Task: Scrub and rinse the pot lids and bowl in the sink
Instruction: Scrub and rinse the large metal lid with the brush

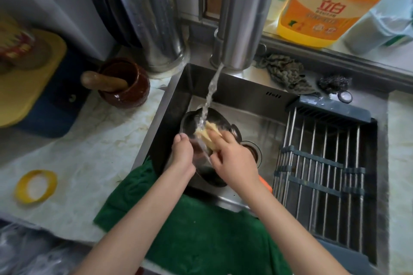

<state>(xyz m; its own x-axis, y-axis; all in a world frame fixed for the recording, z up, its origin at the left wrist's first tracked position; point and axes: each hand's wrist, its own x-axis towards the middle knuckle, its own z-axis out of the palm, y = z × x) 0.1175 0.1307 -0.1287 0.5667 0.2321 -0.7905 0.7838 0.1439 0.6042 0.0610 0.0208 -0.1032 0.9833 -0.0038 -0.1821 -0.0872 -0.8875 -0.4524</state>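
Left hand (183, 156) has its fingers curled round a glass lid (188, 125) under the running water (210, 94) in the sink (245, 96). Right hand (234, 158) grips a yellow sponge (206, 137), pressed against it.

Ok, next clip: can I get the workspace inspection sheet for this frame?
surface: steel sink, tap water running.
job's things: clear glass piece over a dark pot part; yellow sponge.
clutter: drain rack, green towel, brown crock, tape roll, cloth.
grips: left hand holds the glass rim; right hand grips the sponge against it.
cables: nothing seen.
surroundings: detergent bottle behind the sink.
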